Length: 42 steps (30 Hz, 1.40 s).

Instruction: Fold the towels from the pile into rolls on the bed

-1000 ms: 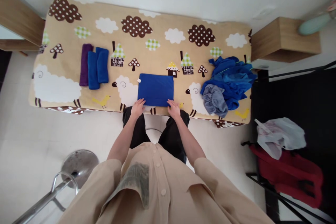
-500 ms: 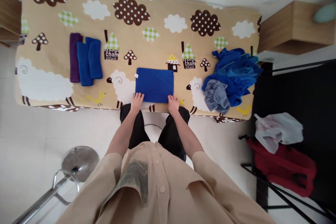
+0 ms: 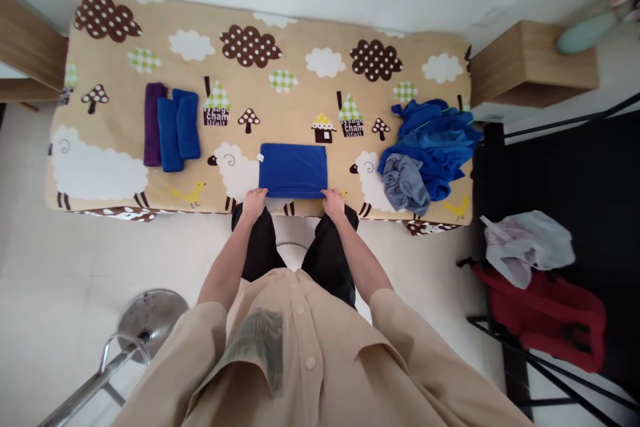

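A folded blue cloth [image 3: 293,170] lies flat by the front edge of the bed [image 3: 285,107], about midway along. The left hand [image 3: 255,204] and right hand [image 3: 333,203] each pinch one front corner in their grip.

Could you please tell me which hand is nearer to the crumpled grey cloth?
Right: the right hand is at the near right corner of the rectangular blue cloth, left of the crumpled grey cloth; the left hand is farther off, at the blue cloth's near left corner.
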{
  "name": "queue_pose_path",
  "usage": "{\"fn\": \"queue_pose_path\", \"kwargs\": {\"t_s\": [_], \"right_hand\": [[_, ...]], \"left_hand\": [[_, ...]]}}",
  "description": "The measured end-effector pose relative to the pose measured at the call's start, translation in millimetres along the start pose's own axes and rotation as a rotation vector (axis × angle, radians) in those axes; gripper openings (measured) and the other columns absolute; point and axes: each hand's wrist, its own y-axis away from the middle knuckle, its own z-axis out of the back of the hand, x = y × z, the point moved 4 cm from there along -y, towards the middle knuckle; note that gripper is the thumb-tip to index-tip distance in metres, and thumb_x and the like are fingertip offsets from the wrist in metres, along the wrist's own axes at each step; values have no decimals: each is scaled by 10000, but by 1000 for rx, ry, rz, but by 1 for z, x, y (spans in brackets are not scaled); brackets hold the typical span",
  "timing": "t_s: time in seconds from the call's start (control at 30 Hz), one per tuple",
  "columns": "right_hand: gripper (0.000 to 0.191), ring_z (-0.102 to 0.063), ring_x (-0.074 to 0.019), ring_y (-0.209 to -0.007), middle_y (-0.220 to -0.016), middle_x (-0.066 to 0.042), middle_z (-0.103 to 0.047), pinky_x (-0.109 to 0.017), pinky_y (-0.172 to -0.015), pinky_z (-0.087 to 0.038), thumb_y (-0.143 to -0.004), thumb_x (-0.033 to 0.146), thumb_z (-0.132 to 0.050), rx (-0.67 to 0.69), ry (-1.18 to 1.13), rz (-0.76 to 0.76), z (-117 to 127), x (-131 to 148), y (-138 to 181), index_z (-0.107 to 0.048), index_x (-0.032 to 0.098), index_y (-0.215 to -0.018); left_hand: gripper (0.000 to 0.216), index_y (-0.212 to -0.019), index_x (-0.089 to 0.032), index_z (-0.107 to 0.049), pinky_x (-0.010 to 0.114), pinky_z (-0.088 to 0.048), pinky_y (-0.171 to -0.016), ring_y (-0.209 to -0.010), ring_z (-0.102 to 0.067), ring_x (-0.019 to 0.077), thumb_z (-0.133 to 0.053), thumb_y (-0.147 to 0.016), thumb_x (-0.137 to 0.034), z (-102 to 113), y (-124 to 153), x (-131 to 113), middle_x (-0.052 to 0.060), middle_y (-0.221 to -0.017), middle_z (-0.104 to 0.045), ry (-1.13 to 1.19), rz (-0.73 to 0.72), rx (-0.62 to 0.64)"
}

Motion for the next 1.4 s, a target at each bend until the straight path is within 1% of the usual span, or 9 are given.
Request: {"fn": "queue_pose_path", "kwargs": {"t_s": [0.2,0.33,0.47,0.6,0.7,0.9,1.03,1.2,1.4], "right_hand": [[457,-608,-247,-1227,-1242,-117,-686,-380,-1148,-429,-905,89,-522,-23,-167,-75,2,-15,3,-709,208,-1304],[403,-614,-244,-1212,-1223,-98,-690,-401,-1124,-459,-930,160,-560,-49,-243,-141,0,-20,-5,-690,222,-1306],[335,-658,-266,-1113,-1157,-122,-704,-426,-1059,-500,-991,300,-558,-54,-254,-226,-4,-23,-13,-675,207,-1291],[342,-669,-279,-1090,-1167,-152,-711,-417,-1025,-509,-1028,342,-498,-95,-268,-268,-8,-28,-20,-655,170,-1278],[342,-671,-278,-1091,-1180,-158,-720,-407,-1016,-509,-1025,305,-475,-128,-287,-248,-10,-29,-24,-652,155,-1277],[355,-688,-268,-1085,-1191,-142,-738,-400,-1010,-521,-1005,316,-504,-151,-343,-238,-10,-31,-25,-665,170,-1286],[364,-693,-259,-1091,-1205,-141,-740,-399,-1022,-519,-1007,305,-502,-137,-357,-235,-10,-31,-26,-661,169,-1305],[384,-696,-263,-1097,-1209,-140,-741,-402,-1033,-518,-1001,302,-506,-139,-376,-240,-10,-31,-29,-633,159,-1333],[368,-682,-329,-1116,-1168,-176,-738,-466,-1032,-505,-1001,294,-498,-117,-311,-304,-8,-28,-27,-616,141,-1315]], "left_hand": [[468,-1300,-173,-655,408,-467,-1101,-1211,-630,288,-425,-901,-90,6,15,6,159,-1275,-677,25,65,-56],[413,-1303,-181,-648,436,-467,-1098,-1267,-586,314,-450,-942,-156,9,7,12,161,-1254,-684,76,132,-85],[371,-1316,-192,-626,466,-482,-1056,-1217,-608,333,-495,-982,-288,6,-5,23,176,-1198,-693,163,276,-94],[327,-1250,-198,-631,458,-484,-1034,-1177,-621,317,-430,-1009,-288,1,-12,33,157,-1128,-711,200,359,-108],[309,-1195,-198,-646,437,-482,-1039,-1177,-613,303,-410,-1005,-260,-1,-13,34,147,-1099,-706,198,339,-112],[416,-1361,-177,-590,459,-446,-1108,-1286,-556,316,-426,-1022,-352,-1,-18,29,164,-1328,-644,207,303,-130],[439,-1378,-153,-595,420,-463,-1094,-1194,-620,282,-495,-1000,-352,-4,-25,30,152,-1273,-691,251,250,-77],[422,-1333,-163,-613,348,-505,-1013,-1040,-689,233,-599,-942,-320,-5,-28,39,109,-1165,-744,330,308,-58],[390,-1283,-198,-593,446,-511,-966,-1111,-679,330,-608,-899,-266,-4,-20,33,136,-1099,-751,233,432,-34]]}}
